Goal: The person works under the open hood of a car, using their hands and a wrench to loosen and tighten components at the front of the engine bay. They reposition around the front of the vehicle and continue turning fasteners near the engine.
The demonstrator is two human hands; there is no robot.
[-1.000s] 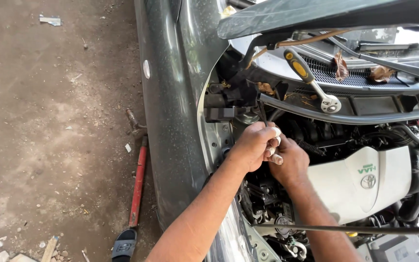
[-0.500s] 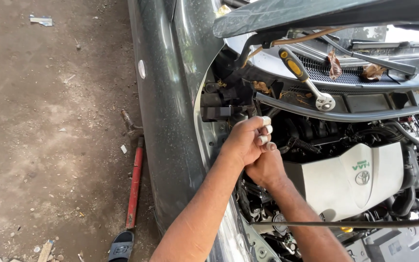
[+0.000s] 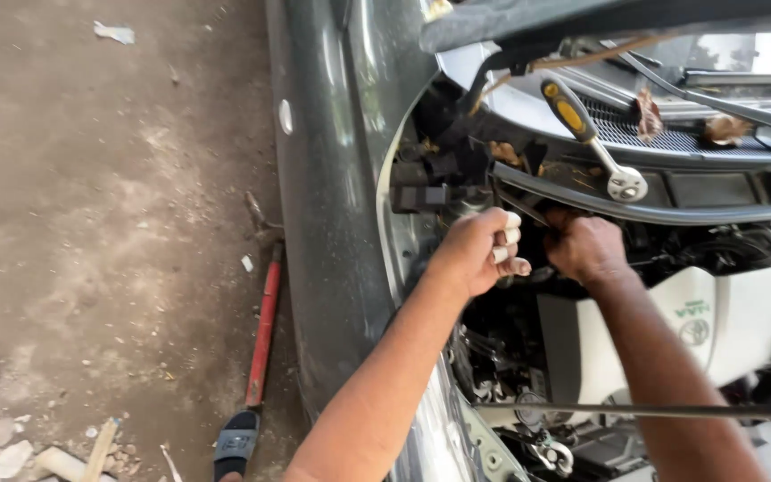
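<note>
Both hands higher in frame than a second ago, now apart. Left hand (image 3: 479, 250) fisted, contents hidden, mid-frame in the engine bay (image 3: 528, 303); right hand (image 3: 586, 248) clenched beside it, under the ratchet (image 3: 591, 143). Grip looks reset.

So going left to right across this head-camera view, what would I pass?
Dirt ground → red-handled tool lying on it → dark car fender → left hand → right hand in the engine bay → white engine cover. A yellow-handled ratchet rests above the hands.
</note>
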